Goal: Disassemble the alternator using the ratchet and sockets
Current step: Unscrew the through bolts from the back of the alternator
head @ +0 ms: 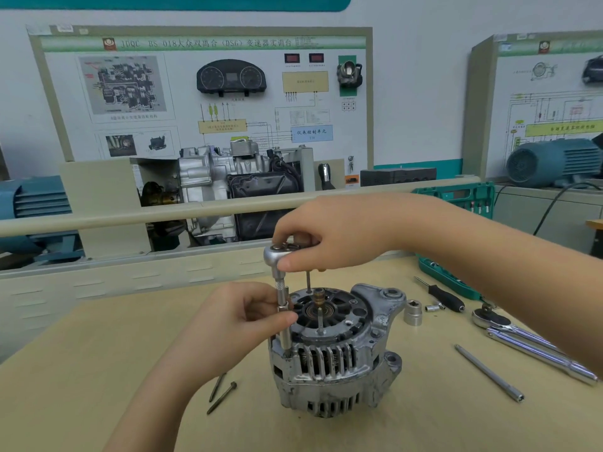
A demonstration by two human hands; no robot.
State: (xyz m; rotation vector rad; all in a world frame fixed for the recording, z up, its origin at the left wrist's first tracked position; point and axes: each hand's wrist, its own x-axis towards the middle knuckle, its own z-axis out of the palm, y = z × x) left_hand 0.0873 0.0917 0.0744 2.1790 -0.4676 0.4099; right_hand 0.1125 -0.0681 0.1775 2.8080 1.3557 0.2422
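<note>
Head view: the alternator point(336, 350) stands upright near the middle of the pale wood-grain desk point(98, 353), a cast aluminium body, dull and scuffed, with ribbed cooling slots round its sides and lugged mounting ears on the right. Its top face shows a black ring of openings around a brass-coloured shaft end. Thin through-bolts stand up from the top face, one at the back and one at the front.

A chromed ratchet point(282, 251) sits above the left rim of the housing, its rounded head uppermost, driving a slim knurled extension point(283, 316) that runs straight down into the housing's edge. The right hand point(329, 238) grips the ratchet head from above, fingers curled over it and thumb pressed against its side. The left hand point(243, 316) pinches the extension midway between thumb and curled fingers.

Two dark long bolts point(222, 391) lie loose on the desk just left of the alternator. To its right lie a stubby silver socket point(412, 312), a smaller socket, a black-handled driver point(445, 296), a second polished ratchet point(522, 334) and a long plain steel extension bar point(489, 373). A green plastic tool case point(456, 200) stands open behind them.
</note>
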